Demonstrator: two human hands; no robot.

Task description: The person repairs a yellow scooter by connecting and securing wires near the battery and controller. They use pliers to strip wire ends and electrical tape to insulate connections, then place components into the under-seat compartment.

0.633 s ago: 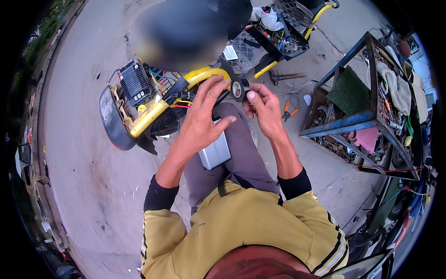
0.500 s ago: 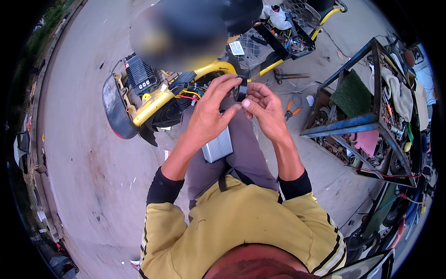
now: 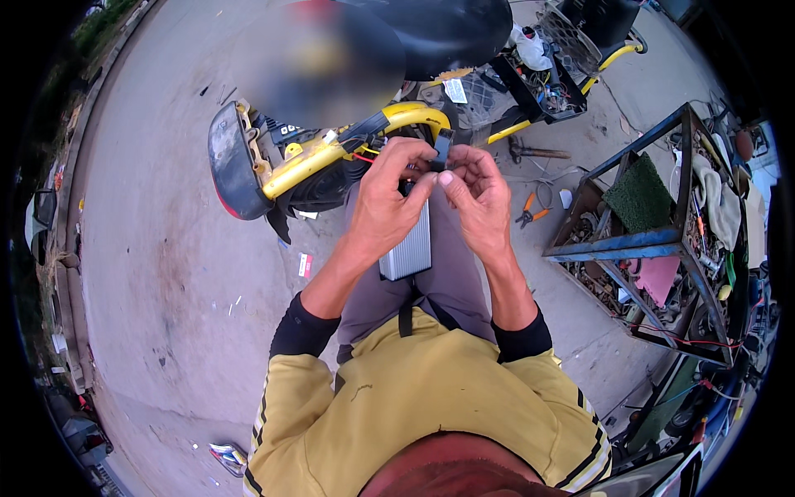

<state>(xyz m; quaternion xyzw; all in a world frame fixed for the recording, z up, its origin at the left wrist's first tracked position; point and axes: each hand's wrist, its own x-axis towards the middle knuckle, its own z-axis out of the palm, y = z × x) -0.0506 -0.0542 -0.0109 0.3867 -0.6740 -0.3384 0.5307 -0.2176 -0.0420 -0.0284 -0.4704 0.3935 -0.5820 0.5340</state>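
In front of my thighs, both hands come together around a small roll of black tape (image 3: 443,147), seen nearly edge-on. My left hand (image 3: 389,199) is closed, its thumb and fingers gripping the roll from the left. With thumb and bent fingers, my right hand (image 3: 478,195) pinches at the roll's near right side; the tape's end cannot be made out. Below the hands, a silver finned metal box (image 3: 408,251) rests on my lap, partly covered by my left hand and wrist.
Ahead stands a vehicle with a yellow tube frame (image 3: 306,166) and exposed wires. A black box of parts (image 3: 546,91) sits beyond it. Orange-handled pliers (image 3: 532,209) and a hammer (image 3: 538,152) lie on the ground. At right is a blue metal rack (image 3: 617,248) full of scrap.
The roll has turned from showing its round face to nearly edge-on, and the fingers have drawn closer. The whole view has shifted, with the vehicle and rack appearing farther right.
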